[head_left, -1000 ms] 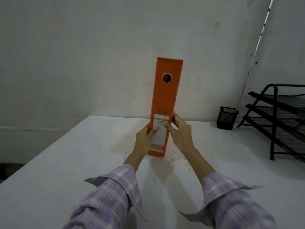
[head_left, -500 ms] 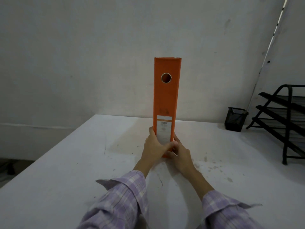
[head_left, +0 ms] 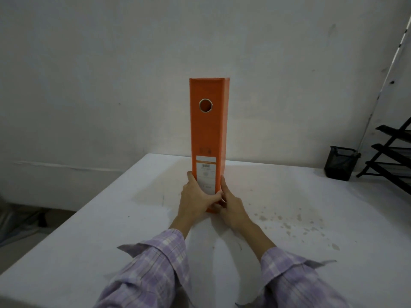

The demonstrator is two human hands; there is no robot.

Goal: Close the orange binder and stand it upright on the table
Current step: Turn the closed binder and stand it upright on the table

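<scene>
The closed orange binder [head_left: 208,138] stands upright on the tabletop [head_left: 289,196]. The left hand [head_left: 195,200] and right hand [head_left: 232,206] grasp its base from either side.

Orange binder [head_left: 209,130] with white label [head_left: 206,174]; white table [head_left: 289,218]; lilac-and-white plaid sleeves [head_left: 151,274]; black mesh cup [head_left: 339,163]; black rack [head_left: 391,158].

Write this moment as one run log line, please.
orange binder: closed, upright on table | left hand: holding base | right hand: holding base
</scene>
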